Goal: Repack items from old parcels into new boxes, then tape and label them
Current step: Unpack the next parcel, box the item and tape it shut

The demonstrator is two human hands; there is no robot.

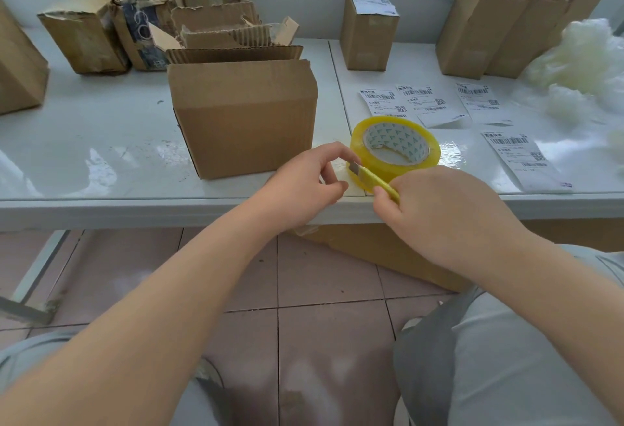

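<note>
A closed brown cardboard box (248, 118) stands on the white table (84, 142) in front of me. Just right of it lies a roll of yellow-tinted clear tape (395, 148). My right hand (449, 213) grips a yellow utility knife (376, 180) by its handle, blade end pointing up-left in front of the roll. My left hand (304, 182) pinches at the knife's blade tip with thumb and forefinger, near the table's front edge. Several white shipping labels (415, 101) lie flat to the right.
Torn old parcels (202, 10) are piled at the back left. A labelled upright box (369, 30) and folded new boxes (499, 23) stand at the back right, beside white stuffing (584, 64). Another cardboard box (388, 256) sits under the table on the tiled floor.
</note>
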